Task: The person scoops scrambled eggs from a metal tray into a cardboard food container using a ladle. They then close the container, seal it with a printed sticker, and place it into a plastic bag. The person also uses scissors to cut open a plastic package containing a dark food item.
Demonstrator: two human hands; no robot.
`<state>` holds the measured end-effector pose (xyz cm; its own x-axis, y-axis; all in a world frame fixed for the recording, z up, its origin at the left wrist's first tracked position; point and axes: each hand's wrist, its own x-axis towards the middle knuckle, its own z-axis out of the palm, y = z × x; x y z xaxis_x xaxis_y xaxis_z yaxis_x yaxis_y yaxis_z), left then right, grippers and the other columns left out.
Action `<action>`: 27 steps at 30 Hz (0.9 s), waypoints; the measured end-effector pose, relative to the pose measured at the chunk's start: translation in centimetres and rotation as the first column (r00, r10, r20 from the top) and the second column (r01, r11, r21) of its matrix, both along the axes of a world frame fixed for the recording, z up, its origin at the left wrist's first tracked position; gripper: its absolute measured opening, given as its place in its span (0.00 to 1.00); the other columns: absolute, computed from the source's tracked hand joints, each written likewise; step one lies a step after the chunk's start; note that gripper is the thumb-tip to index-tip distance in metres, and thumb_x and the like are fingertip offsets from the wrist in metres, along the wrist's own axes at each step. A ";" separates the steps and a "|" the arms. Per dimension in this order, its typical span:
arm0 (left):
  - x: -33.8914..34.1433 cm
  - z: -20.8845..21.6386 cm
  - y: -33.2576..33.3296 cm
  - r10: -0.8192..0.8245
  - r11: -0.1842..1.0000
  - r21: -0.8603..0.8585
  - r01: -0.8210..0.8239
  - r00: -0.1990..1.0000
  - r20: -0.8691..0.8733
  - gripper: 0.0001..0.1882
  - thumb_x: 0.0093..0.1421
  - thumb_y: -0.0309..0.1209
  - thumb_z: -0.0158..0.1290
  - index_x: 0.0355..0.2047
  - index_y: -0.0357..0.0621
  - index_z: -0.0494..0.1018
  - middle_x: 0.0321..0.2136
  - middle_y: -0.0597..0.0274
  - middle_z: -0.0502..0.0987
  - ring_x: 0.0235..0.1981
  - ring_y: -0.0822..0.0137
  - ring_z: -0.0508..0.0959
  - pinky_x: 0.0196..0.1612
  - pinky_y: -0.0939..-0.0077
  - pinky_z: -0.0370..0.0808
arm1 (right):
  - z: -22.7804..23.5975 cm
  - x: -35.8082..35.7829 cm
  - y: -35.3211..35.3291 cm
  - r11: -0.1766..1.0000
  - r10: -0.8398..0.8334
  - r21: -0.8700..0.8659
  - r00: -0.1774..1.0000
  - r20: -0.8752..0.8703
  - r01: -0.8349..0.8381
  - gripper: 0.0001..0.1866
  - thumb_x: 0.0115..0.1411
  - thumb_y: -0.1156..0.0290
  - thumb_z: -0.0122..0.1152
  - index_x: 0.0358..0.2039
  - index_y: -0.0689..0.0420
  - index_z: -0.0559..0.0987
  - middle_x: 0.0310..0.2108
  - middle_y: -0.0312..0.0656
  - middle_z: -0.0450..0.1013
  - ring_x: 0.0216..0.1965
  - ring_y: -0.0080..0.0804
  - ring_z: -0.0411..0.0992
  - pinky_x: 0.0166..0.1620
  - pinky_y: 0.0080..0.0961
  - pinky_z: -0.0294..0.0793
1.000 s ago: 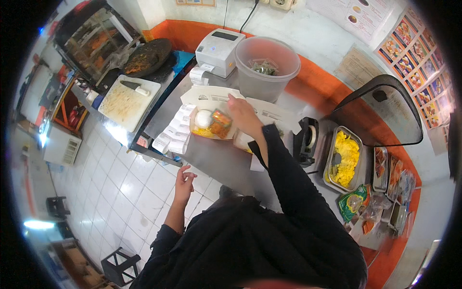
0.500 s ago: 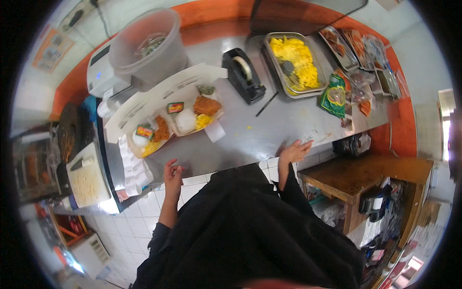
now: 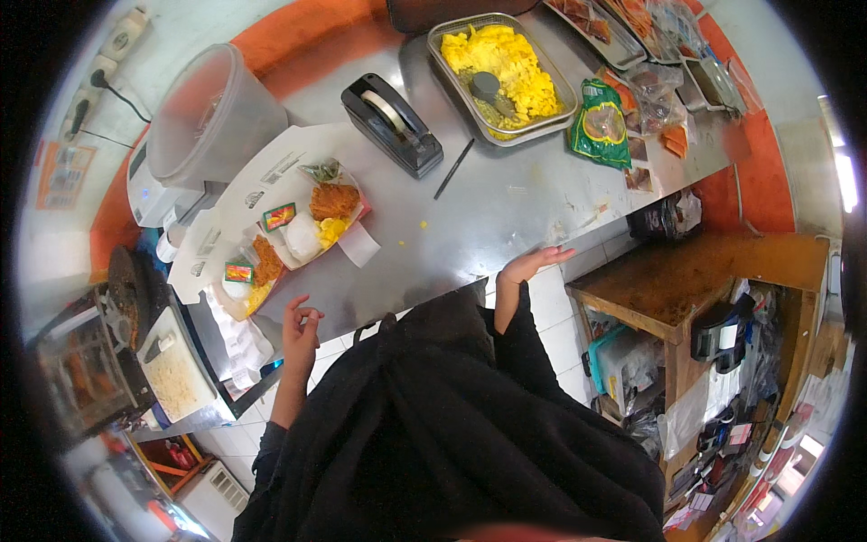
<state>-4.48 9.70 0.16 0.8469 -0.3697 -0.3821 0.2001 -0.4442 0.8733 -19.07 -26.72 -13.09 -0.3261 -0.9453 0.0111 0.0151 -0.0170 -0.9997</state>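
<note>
My left hand (image 3: pixel 300 327) hovers at the counter's front edge with loosely bent fingers and holds nothing. It is nearest to two open paper meal boxes (image 3: pixel 359 214), which stand side by side. Inside them are white rice (image 3: pixel 302 237), fried chicken (image 3: pixel 335 200), yellow scrambled egg (image 3: pixel 331 231) and sauce sachets (image 3: pixel 279 217). A white paper flap (image 3: pixel 360 246) sticks out in front. At the counter edge farther right, my right hand (image 3: pixel 533 264) is empty, its fingers stretched out. A black tape dispenser (image 3: pixel 393 126) and a thin black stick (image 3: pixel 453 169) lie beyond the hands.
A metal tray (image 3: pixel 572 101) of scrambled egg stands at the back, beside a green bag (image 3: pixel 600 126). A clear tub (image 3: pixel 217 117) is at back left. Printed paper strips (image 3: pixel 239 339) hang near a cutting board (image 3: pixel 181 372). A wooden shelf unit (image 3: pixel 677 271) stands right.
The view has shifted, so the counter's things sit farther left and higher. My right hand's fingers have straightened and turned outward; my left hand stays near the front edge.
</note>
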 end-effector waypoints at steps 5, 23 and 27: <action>0.1 0.7 -1.6 -0.052 0.998 0.027 0.053 0.998 -0.026 0.20 0.60 0.31 0.49 0.52 0.45 0.61 0.31 0.65 0.73 0.14 0.83 0.64 0.15 0.89 0.60 | -6.4 -1.1 -1.9 0.978 -0.131 0.162 0.991 0.000 0.129 0.37 0.64 0.44 0.34 0.63 0.59 0.47 0.59 0.60 0.49 0.58 0.53 0.55 0.58 0.41 0.56; 2.0 -4.5 -9.8 -0.171 0.948 0.308 0.078 0.942 0.288 0.24 0.55 0.42 0.54 0.52 0.55 0.67 0.24 0.60 0.75 0.25 0.61 0.75 0.31 0.66 0.71 | 9.7 11.2 -6.6 0.184 0.188 0.366 -0.333 -0.924 -0.912 0.14 0.53 0.71 0.52 0.41 0.50 0.77 0.33 0.42 0.71 0.36 0.42 0.71 0.38 0.34 0.72; 2.7 -4.3 -10.8 -0.178 0.886 0.460 0.064 0.961 0.209 0.25 0.55 0.49 0.52 0.53 0.61 0.68 0.22 0.61 0.76 0.29 0.57 0.77 0.34 0.63 0.73 | 12.0 10.9 -6.5 -0.053 0.087 0.470 -0.473 -0.877 -0.881 0.09 0.50 0.70 0.56 0.34 0.55 0.74 0.31 0.44 0.72 0.34 0.42 0.72 0.37 0.35 0.72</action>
